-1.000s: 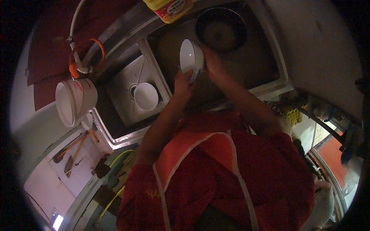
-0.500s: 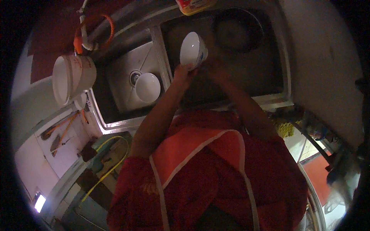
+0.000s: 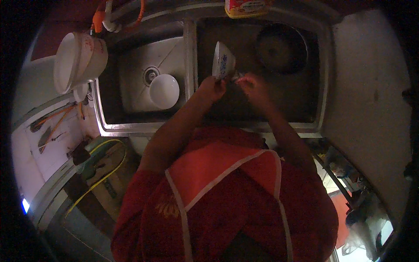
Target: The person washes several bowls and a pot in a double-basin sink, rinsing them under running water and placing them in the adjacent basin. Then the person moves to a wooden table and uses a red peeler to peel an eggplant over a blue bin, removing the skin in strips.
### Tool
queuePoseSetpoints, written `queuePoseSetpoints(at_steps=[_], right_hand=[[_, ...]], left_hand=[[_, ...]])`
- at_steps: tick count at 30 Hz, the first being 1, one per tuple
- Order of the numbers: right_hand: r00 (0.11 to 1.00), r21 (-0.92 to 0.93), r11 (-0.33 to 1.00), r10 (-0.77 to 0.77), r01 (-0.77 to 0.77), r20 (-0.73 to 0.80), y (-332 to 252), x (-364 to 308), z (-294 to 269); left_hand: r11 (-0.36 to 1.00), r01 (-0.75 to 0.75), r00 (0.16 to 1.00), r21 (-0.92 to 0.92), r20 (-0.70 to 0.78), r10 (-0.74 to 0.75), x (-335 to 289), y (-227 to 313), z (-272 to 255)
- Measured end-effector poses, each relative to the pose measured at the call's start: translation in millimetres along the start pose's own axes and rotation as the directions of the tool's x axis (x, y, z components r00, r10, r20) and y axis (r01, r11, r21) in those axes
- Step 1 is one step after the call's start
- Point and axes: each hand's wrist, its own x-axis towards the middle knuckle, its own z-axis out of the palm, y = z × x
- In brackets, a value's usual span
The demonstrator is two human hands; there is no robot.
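Note:
Over the right sink basin [image 3: 209, 48], my left hand [image 3: 212, 88] grips a white bowl [image 3: 224, 61] with blue markings on its outside. The bowl is tipped on its side, its rim toward the left and its outer wall toward the right. My right hand [image 3: 256, 87] is just right of the bowl's lower end, fingers closed. Something small and pale shows at its fingertips, too dim to name. A second white bowl [image 3: 164, 91] rests in the left sink basin [image 3: 131, 94], beside the drain [image 3: 151, 76].
A dark round pan [image 3: 281, 48] lies in the far right of the right basin. A white bucket [image 3: 80, 61] stands at the left rim, near an orange-and-white hose [image 3: 99, 21]. A red and yellow package [image 3: 247, 8] sits at the back edge.
My left hand has turned the bowl so its outer wall shows more. My right hand has come out of the shadow, its fingers now near the bowl. The whole view has shifted somewhat.

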Motion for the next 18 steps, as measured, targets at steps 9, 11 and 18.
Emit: queuePoseSetpoints(at_steps=[9, 11, 18], right_hand=[[0.679, -0.526, 0.683, -0.693, 0.507, -0.244, -83, 27, -4], [0.735, -0.197, 0.830, -0.555, 0.522, -0.390, -96, 47, -21], [0.865, 0.790, 0.535, 0.501, -0.299, -0.013, -81, 44, -60]], left_hand=[[0.820, 0.307, 0.943, -0.483, 0.271, -0.193, -31, 17, 46], [0.842, 0.348, 0.914, -0.412, 0.350, -0.207, -26, 19, 36], [0.984, 0.026, 0.987, 0.176, 0.155, -0.054, -28, 15, 37]])
